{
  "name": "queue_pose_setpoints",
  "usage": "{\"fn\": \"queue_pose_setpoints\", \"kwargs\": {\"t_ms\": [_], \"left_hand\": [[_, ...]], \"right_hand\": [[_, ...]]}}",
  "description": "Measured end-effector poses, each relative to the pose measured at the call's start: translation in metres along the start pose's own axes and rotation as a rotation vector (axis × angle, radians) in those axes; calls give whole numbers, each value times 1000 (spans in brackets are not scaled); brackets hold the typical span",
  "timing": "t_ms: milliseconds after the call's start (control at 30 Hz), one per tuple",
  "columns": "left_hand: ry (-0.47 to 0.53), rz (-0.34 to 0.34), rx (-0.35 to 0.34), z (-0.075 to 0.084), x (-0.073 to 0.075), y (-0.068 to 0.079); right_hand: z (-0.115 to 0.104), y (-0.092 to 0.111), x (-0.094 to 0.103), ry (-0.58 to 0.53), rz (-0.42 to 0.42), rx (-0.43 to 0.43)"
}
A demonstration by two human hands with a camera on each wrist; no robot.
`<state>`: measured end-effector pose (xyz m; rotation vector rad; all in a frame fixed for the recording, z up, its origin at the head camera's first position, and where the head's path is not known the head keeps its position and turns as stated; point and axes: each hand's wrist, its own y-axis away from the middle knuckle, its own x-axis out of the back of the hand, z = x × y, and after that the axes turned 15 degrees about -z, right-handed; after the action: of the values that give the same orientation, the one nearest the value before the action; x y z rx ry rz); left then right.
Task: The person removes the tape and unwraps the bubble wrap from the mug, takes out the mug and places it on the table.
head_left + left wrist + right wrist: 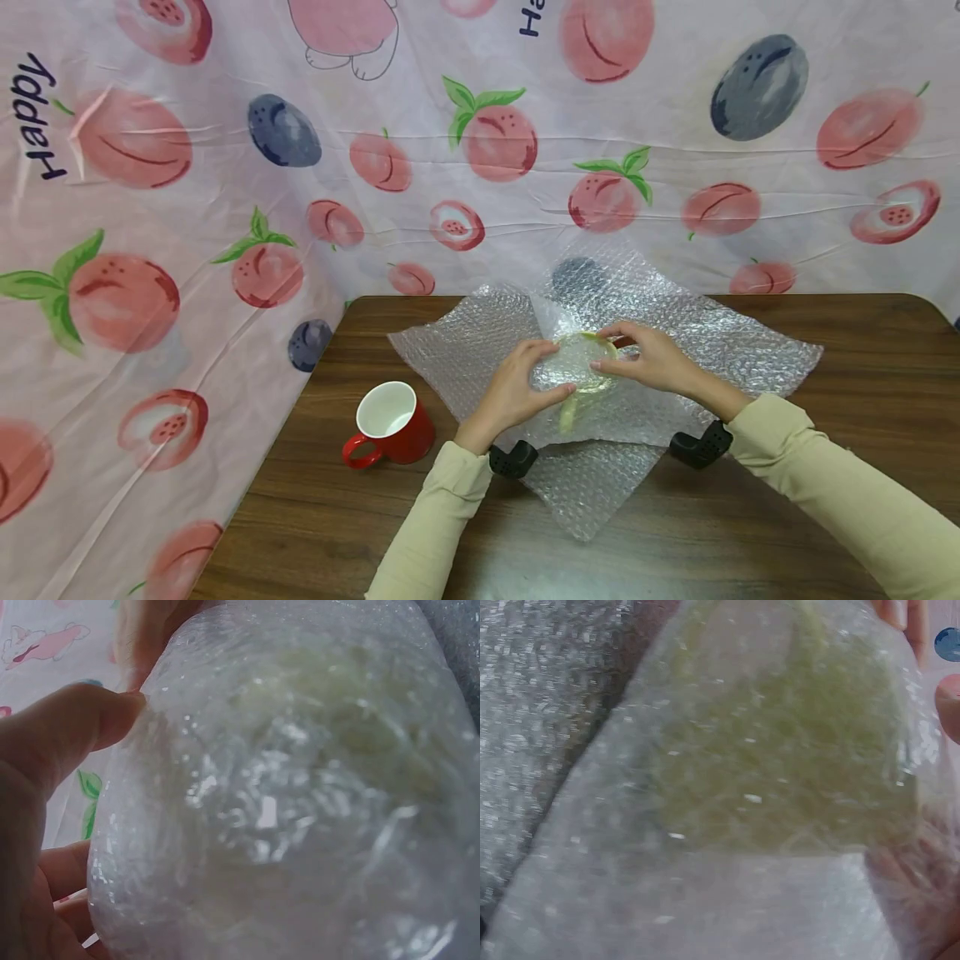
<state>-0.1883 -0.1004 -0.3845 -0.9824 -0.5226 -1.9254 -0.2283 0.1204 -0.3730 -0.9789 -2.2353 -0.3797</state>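
Note:
A yellow-green mug [780, 765] shows blurrily through clear bubble wrap [735, 350] folded over it, its handle [567, 414] towards the near side in the head view. My left hand [517, 387] holds the wrapped mug from the left, thumb near the front of the rim and fingers at the far side. From the right, my right hand [652, 358] pinches the wrap at the rim between thumb and fingers. Close up in the left wrist view, the left thumb [90, 720] presses the wrap's edge.
To the left on the wooden table [300, 500] stands a red mug [411, 437], white inside, its handle pointing left. The wrap spreads wide across the table's middle, one corner towards the near edge. A fruit-print cloth [525, 242] hangs behind and at the left.

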Motion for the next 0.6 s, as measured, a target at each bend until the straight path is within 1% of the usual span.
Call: {"fn": "queue_pose_setpoints", "kwargs": {"t_ms": [100, 167, 367, 500, 600], "left_hand": [[4, -9, 5, 1, 1, 1], [9, -11, 6, 1, 1, 1], [9, -12, 3, 2, -1, 2], [8, -12, 11, 3, -1, 4], [12, -8, 21, 3, 0, 5]], "right_hand": [[-3, -5, 6, 0, -31, 12], [-4, -10, 10, 25, -50, 36], [-1, -30, 16, 133, -68, 147], [2, -39, 15, 140, -102, 185], [4, -44, 15, 139, -121, 197]]}}
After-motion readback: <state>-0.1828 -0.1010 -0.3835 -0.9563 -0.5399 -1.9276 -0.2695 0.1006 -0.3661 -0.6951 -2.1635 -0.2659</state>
